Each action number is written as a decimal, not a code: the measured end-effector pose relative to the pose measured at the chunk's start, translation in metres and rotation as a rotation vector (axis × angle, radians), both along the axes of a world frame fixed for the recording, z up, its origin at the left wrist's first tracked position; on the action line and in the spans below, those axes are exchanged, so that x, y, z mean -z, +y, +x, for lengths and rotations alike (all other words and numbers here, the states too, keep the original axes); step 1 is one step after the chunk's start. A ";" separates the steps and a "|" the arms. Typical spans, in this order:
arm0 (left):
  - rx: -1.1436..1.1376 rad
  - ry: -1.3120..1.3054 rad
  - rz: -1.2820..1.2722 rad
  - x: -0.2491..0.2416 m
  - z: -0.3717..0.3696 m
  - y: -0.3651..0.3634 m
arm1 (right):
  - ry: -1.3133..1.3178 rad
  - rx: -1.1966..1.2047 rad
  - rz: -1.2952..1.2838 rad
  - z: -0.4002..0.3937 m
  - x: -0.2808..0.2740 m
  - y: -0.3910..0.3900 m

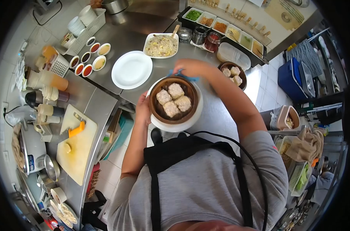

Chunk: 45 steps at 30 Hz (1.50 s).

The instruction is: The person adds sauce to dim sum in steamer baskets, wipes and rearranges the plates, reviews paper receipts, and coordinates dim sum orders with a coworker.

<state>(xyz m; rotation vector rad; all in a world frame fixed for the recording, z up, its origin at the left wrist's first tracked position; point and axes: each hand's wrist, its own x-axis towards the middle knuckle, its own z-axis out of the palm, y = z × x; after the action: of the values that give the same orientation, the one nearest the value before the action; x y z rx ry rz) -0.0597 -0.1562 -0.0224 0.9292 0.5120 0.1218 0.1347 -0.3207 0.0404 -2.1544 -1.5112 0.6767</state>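
Note:
A round bamboo steamer (155, 110) with several pale dumplings (170, 108) rests on a white plate (198, 111) in front of my body. My left hand (143, 109) grips the left side of that plate. Beyond the steamer, my right hand (188, 68) is closed around a blue cloth (192, 78) at the far edge of the plate. A second steamer (242, 82) holding dumplings stands to the right. Beyond and left of my hands lie a white plate (132, 70) and a square bowl of fried rice (161, 45) with a spoon in it.
Small sauce cups (99, 62) stand at the back left, near a white basket (91, 32). A cutting board (80, 154) with an orange-handled tool lies left. Topping trays (220, 27), jars (199, 35) and a clear container (233, 56) line the back right. A black cord crosses my apron.

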 end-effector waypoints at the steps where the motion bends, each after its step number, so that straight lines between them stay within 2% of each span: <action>1: -0.015 -0.009 -0.003 0.000 0.003 0.000 | -0.069 0.115 0.006 -0.004 0.001 -0.016; 3: -0.078 -0.037 -0.048 0.013 0.012 0.000 | -0.211 0.344 0.016 -0.030 0.002 -0.048; 5: -0.142 -0.022 -0.048 0.013 0.020 -0.005 | 0.025 0.748 -0.126 -0.071 -0.008 -0.061; 6: -0.177 -0.036 -0.017 0.024 0.026 -0.007 | -0.107 0.808 -0.009 -0.084 0.022 -0.075; 7: -0.216 -0.022 0.023 0.027 0.030 -0.013 | -0.171 0.891 0.024 -0.106 0.023 -0.077; 8: -0.257 -0.008 0.063 0.029 0.035 -0.021 | -0.140 0.984 0.017 -0.121 0.034 -0.077; 12: -0.358 0.035 0.074 0.028 0.043 -0.052 | -0.133 0.970 0.001 -0.166 0.044 -0.065; 16: -0.264 -0.006 -0.160 0.018 0.037 -0.060 | -0.101 0.838 -0.020 -0.178 0.034 -0.038; 18: -0.207 -0.003 -0.315 0.007 0.033 -0.056 | -0.167 0.700 0.081 -0.175 0.028 -0.020; 19: -0.101 -0.031 -0.377 0.012 0.031 -0.050 | -0.200 0.630 0.131 -0.174 0.026 -0.010; 21: 0.111 -0.086 -0.501 0.026 0.028 -0.038 | -0.400 0.607 0.041 -0.176 0.025 0.018; 24: -0.009 0.032 -0.326 0.014 0.028 -0.038 | -0.604 0.606 -0.097 -0.179 0.033 0.042; 25: -0.018 0.013 -0.347 0.016 0.029 -0.038 | -0.658 0.610 -0.146 -0.180 0.034 0.045; 28: -0.035 -0.017 -0.403 0.018 0.026 -0.038 | -0.533 0.583 -0.249 -0.174 0.027 0.037; 30: -0.022 -0.021 -0.422 0.004 0.022 -0.041 | -0.418 0.547 -0.170 -0.165 0.009 0.041; 31: 0.086 -0.156 -0.510 0.013 0.024 -0.036 | -0.357 0.533 -0.131 -0.161 0.003 0.042; 33: 0.310 -0.419 -0.683 0.047 0.026 -0.025 | -0.507 0.624 -0.124 -0.154 0.005 0.067; 34: 0.295 -0.424 -0.441 0.057 0.028 -0.023 | -0.582 0.671 -0.119 -0.151 0.007 0.082; 35: 0.280 -0.428 -0.197 0.059 0.031 -0.021 | -0.523 0.736 -0.147 -0.149 0.016 0.091; 37: 0.158 -0.270 -0.156 0.056 0.033 -0.019 | -0.462 0.759 -0.163 -0.152 0.026 0.088; 39: -0.057 0.071 -0.559 0.015 0.028 -0.023 | -0.411 0.737 -0.184 -0.165 0.029 0.073; 41: -0.051 0.024 -0.556 0.011 0.031 -0.026 | -0.383 0.667 -0.198 -0.176 0.030 0.039; 43: -0.027 -0.086 -0.532 0.027 0.039 -0.025 | -0.498 0.625 -0.277 -0.184 0.031 0.001; 45: 0.044 -0.096 -0.386 0.035 0.041 -0.025 | -0.361 0.741 -0.497 -0.178 0.009 -0.032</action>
<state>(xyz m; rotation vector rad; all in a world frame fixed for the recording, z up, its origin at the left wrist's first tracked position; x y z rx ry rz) -0.0182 -0.1814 -0.0575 0.5535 0.4076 0.0255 -0.0434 -0.3530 0.0309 -3.0705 -0.5808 0.4293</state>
